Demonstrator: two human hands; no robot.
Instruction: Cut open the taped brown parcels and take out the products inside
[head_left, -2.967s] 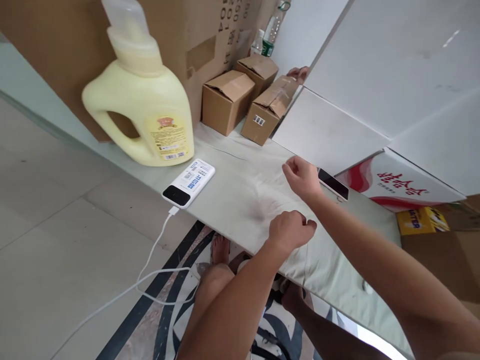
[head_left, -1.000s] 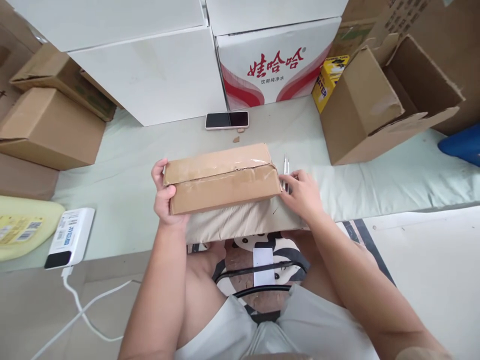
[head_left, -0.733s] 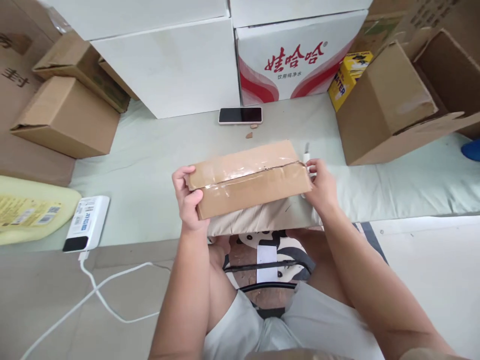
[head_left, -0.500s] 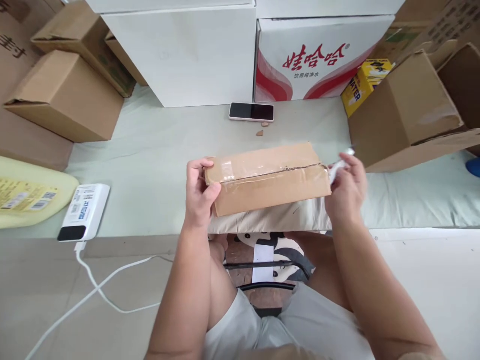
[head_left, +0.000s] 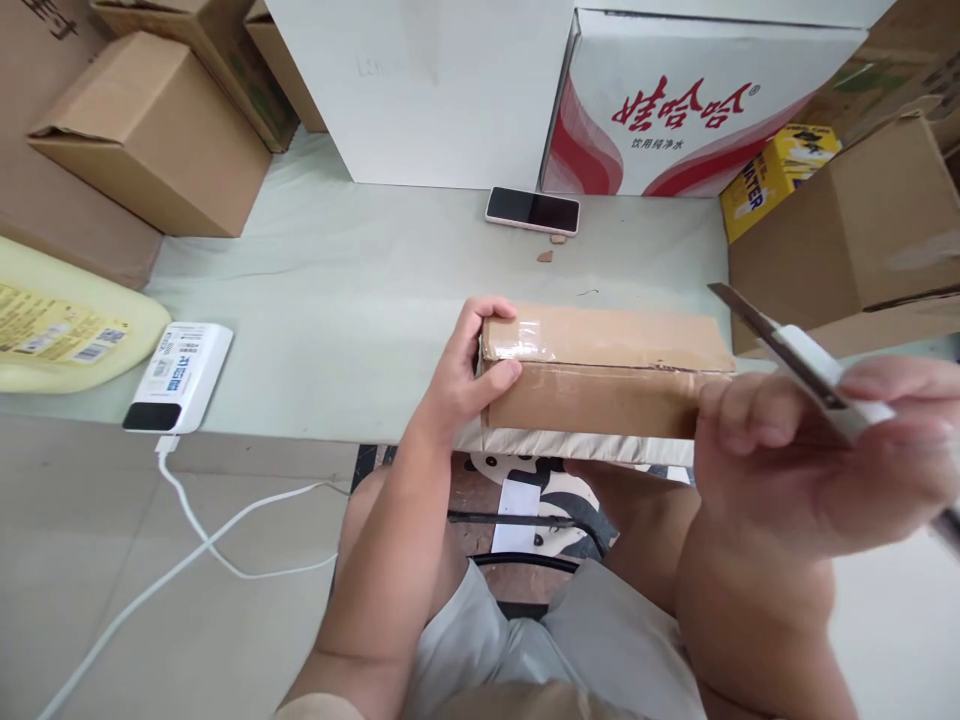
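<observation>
A taped brown cardboard box (head_left: 600, 390) lies lengthwise at the table's front edge, its top seam partly slit. My left hand (head_left: 480, 365) grips its left end, with the thumb in front and the fingers behind. Clear tape (head_left: 529, 340) shines near that end. My right hand (head_left: 832, 450) is raised close to the camera at the box's right end, closed on a white utility knife (head_left: 817, 375). Its blade points up and left, away from the cardboard. The right hand hides the right end of the box.
A phone (head_left: 532, 210) lies near the white cartons (head_left: 667, 120), with small cardboard scraps (head_left: 545, 257) before it. Brown boxes (head_left: 150, 140) stand at left, and an open one (head_left: 847, 220) at right. A power bank (head_left: 180, 375) with a cable sits by a yellow jug (head_left: 67, 320).
My right hand has moved away from the box's end, up and to the right, bringing the knife blade into plain view. The view has shifted; my left hand still holds the box.
</observation>
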